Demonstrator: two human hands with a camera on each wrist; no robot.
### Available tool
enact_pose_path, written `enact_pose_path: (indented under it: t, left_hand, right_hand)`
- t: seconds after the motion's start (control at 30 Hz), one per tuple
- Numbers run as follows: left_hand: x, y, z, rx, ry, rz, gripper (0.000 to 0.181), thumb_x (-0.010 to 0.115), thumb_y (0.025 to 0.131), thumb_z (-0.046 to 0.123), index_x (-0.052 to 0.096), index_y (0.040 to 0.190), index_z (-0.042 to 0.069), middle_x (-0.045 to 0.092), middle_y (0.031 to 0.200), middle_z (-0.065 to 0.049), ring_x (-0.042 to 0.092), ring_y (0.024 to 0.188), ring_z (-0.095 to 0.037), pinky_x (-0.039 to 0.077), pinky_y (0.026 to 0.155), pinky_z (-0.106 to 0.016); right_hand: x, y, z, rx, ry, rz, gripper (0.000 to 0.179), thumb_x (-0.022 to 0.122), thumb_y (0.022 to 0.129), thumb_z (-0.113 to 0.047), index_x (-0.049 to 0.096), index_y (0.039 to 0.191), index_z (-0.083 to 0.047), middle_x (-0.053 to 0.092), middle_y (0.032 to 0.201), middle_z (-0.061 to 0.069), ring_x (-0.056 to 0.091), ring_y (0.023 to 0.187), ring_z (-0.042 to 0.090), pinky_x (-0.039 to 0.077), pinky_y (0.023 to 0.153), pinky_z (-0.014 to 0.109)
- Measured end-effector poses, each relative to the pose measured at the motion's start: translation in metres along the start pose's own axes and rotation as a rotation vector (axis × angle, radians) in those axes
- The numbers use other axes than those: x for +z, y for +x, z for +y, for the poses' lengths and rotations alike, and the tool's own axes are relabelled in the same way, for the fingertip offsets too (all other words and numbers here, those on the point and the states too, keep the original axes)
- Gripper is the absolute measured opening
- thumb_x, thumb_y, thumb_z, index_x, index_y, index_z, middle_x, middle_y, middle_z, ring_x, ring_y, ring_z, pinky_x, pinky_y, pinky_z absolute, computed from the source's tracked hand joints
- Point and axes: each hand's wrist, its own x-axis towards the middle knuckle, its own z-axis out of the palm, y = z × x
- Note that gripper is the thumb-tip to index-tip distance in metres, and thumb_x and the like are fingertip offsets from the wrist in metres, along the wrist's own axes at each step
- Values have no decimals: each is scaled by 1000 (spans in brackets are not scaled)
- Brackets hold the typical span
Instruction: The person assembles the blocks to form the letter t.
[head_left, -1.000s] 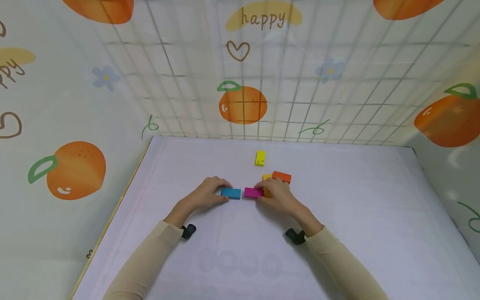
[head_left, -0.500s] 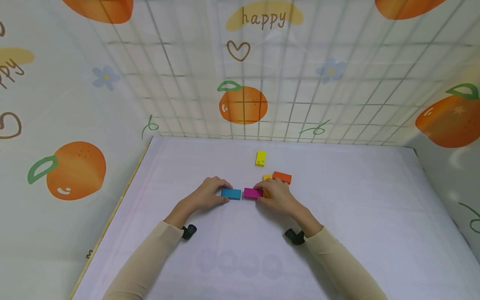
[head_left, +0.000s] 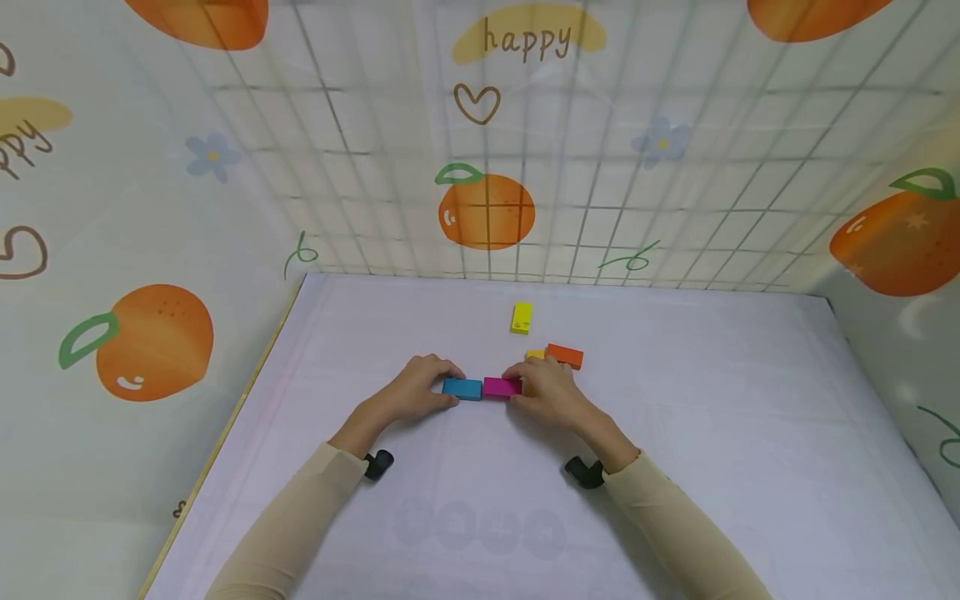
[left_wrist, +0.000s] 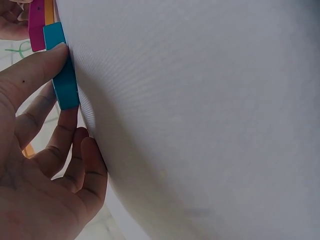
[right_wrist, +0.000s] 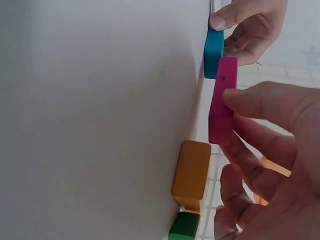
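Observation:
Between thumb and fingers, my left hand (head_left: 415, 388) pinches a blue rectangular block (head_left: 462, 389), which sits on the white table. A magenta block (head_left: 502, 387) is pinched the same way by my right hand (head_left: 550, 390). From the head the two blocks line up end to end with almost no gap. In the right wrist view the magenta block (right_wrist: 223, 100) appears slightly raised off the surface, its far end by the blue block (right_wrist: 214, 54). Whether they touch I cannot tell. Under and behind my right hand lies a yellow-orange block (right_wrist: 192, 170), partly hidden from the head.
An orange-red block (head_left: 564, 357) lies just beyond my right hand. Farther back is a yellow block (head_left: 521, 318). The right wrist view also shows a green block (right_wrist: 184, 226) past the yellow-orange one. Patterned cloth walls (head_left: 360, 225) enclose the table (head_left: 720, 417).
My right hand has moved slightly left with the magenta block, and the gap to the blue block has narrowed to almost nothing. The left hand and blue block have stayed put.

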Motion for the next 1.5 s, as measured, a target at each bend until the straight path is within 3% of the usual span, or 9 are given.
enact_pose_path:
  t: [0.33, 1.3, 1.5]
  left_hand:
    - [0, -1, 1, -8, -5, 5, 32, 77, 89, 20, 69, 120, 19, 60, 118, -2, 47, 116, -26, 40, 98, -46]
    - [2, -1, 0, -16, -2, 4, 32, 77, 89, 21, 69, 120, 19, 60, 117, -1, 47, 113, -25, 42, 94, -42]
    - [0, -1, 0, 5, 0, 4, 32, 77, 88, 19, 69, 119, 17, 61, 118, -2, 48, 113, -25, 42, 95, -44]
  right_hand:
    - [7, 5, 2, -9, -77, -15, 31, 78, 86, -18, 73, 116, -17, 60, 91, -6, 47, 88, 19, 35, 72, 38]
    - [7, 4, -1, -16, -105, -21, 29, 77, 86, -19, 73, 115, -19, 61, 91, -5, 46, 87, 19, 32, 71, 39]
    - [7, 4, -1, 3, -94, -30, 29, 78, 87, -20, 73, 115, -20, 60, 91, -7, 45, 89, 19, 32, 72, 40]
